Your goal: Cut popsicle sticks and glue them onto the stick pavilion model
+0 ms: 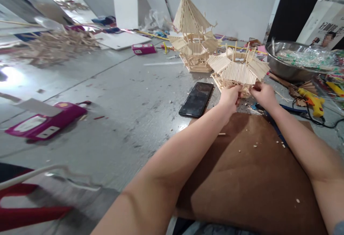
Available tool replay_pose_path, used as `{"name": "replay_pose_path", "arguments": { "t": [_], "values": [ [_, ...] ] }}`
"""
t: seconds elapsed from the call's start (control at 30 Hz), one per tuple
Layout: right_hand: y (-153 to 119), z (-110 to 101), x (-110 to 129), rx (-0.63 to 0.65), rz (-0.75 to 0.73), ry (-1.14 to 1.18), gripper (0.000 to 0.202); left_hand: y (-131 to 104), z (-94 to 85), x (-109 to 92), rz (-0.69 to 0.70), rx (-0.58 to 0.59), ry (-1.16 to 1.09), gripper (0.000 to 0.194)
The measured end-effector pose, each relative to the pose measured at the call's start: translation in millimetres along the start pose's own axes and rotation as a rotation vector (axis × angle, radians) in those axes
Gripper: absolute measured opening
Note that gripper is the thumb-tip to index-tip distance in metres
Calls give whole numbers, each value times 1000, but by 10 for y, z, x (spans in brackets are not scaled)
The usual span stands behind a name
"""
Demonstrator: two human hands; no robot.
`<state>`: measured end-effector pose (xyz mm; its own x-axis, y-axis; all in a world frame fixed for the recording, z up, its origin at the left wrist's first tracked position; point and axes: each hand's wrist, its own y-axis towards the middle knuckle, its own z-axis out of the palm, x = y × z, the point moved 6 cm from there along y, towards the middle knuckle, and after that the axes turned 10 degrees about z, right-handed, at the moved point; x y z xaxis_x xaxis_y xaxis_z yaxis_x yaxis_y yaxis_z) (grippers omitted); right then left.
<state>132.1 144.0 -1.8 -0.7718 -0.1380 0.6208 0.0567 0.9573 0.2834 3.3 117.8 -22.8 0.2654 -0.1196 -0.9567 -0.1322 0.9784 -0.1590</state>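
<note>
A small pavilion model [238,70] built of thin wooden sticks stands on the floor in front of me, with a ring of sloping roof panels and upright sticks poking up above. My left hand [230,98] is closed on the front left of its base, fingers partly hidden behind the hand. At the base's front right, my right hand [264,95] has thumb and finger pinched together on the model's edge; anything smaller between them is too small to make out. Behind and left rises a taller stick pavilion [192,43] with a pointed roof.
A black phone [196,99] lies left of my hands. Brown cloth [249,177] with wood bits covers my lap. On the right are a metal bowl [279,70] of wrapped sticks and a yellow glue gun [313,102]. Purple power strips [48,120] and a stick pile [61,46] lie left.
</note>
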Motion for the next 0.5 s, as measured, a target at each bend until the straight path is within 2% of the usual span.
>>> {"name": "replay_pose_path", "arguments": {
  "t": [0.17,0.33,0.5],
  "values": [
    [23,-46,-60,102,41,64,24,-76,-20,-2,36,-14,77,10],
    [73,-84,-159,142,87,12,29,-134,74,4,93,35,183,14],
    [-16,-245,-158,135,21,-112,24,-239,271,7,195,214,482,16]
  ]
}}
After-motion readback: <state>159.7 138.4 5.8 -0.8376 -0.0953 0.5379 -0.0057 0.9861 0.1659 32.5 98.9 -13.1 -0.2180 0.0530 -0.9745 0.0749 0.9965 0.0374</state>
